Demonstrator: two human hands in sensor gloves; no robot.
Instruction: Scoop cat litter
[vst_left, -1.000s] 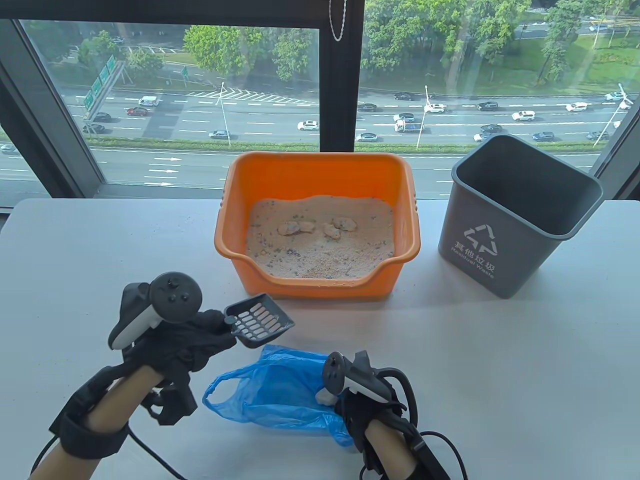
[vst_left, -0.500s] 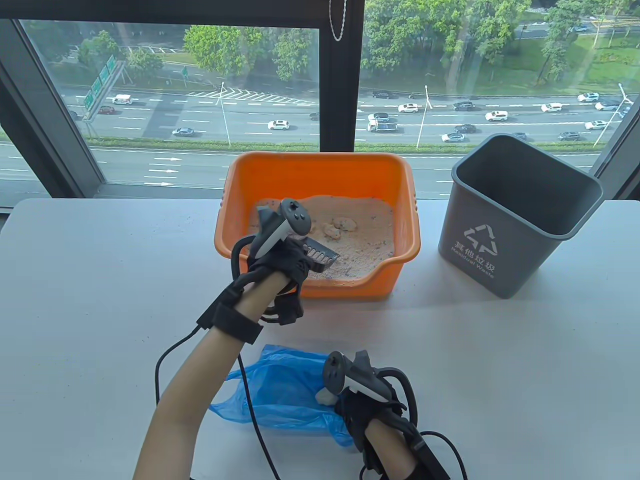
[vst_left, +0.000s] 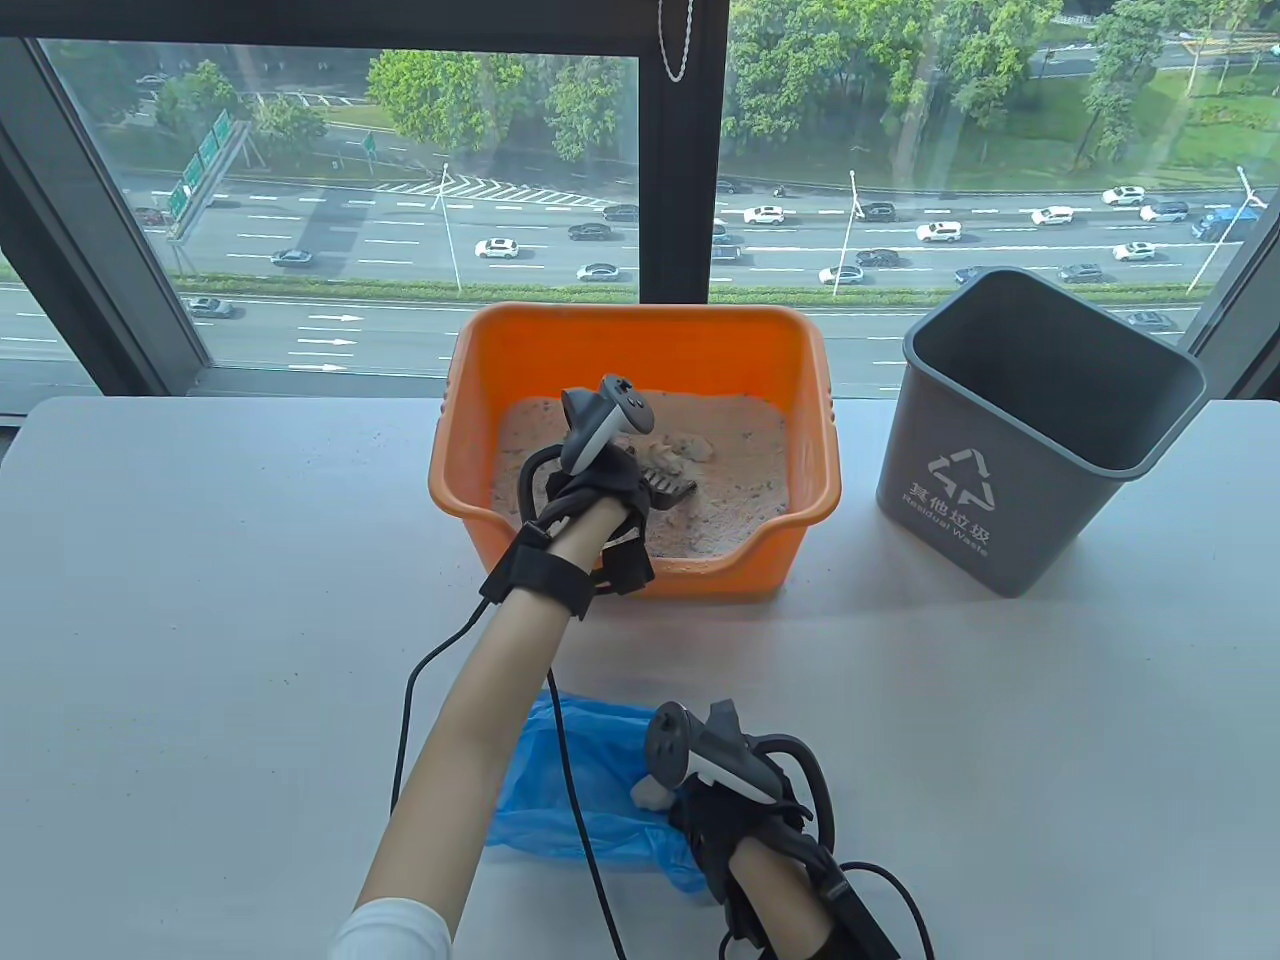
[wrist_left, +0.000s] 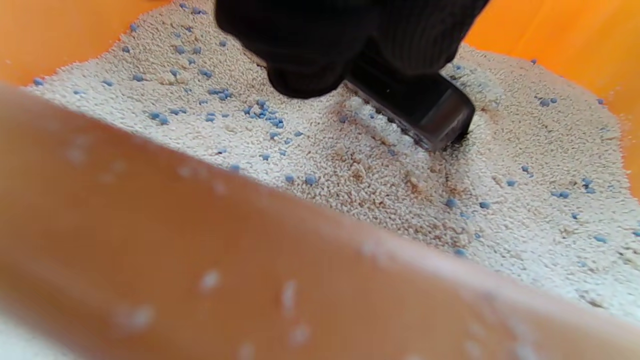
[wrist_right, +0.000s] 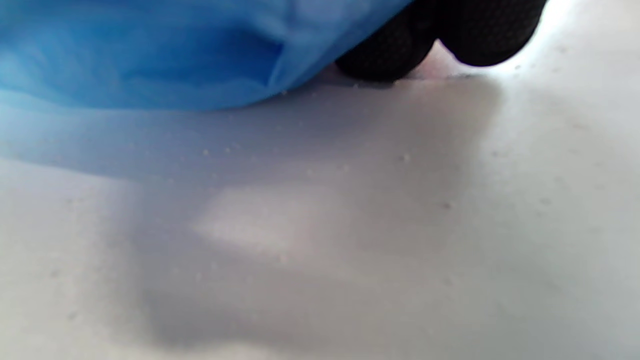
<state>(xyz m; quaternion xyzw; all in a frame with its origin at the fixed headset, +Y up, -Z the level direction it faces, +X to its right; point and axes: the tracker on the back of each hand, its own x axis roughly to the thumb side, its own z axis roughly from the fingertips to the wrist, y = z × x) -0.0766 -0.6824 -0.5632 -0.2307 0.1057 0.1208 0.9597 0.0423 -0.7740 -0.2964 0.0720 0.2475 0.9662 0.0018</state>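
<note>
Left hand (vst_left: 590, 495) is reaching over the low front lip of the orange litter tray (vst_left: 470, 380), fingers curling tight around the handle of the dark slotted scoop (vst_left: 668, 484). In the left wrist view the scoop (wrist_left: 425, 107) is tilting down with its front edge digging into the pale litter (wrist_left: 400, 200), which is speckled with blue beads and showing a brownish disturbed patch just in front of the scoop. Gloved fingers (wrist_left: 305, 55) are wrapping the handle from above. Pale clumps (vst_left: 685, 447) are sitting in the litter just behind the scoop, toward the tray's far wall.

Blue plastic bag (vst_left: 590, 790) is lying on the white counter (vst_left: 200, 600), in front of the tray, well apart from it, partly under the left forearm. Right hand (vst_left: 735, 815) is resting at the bag's right edge. Its fingers (wrist_right: 390, 57) are curling down to the counter at the bag's edge (wrist_right: 150, 55), but whether they are pinching the plastic or only lying against it I cannot tell. A small whitish lump (vst_left: 652, 793) is showing at that hand.

Grey bin (vst_left: 1020, 450) with a recycling mark is standing upright to the right of the tray, apart from it.
</note>
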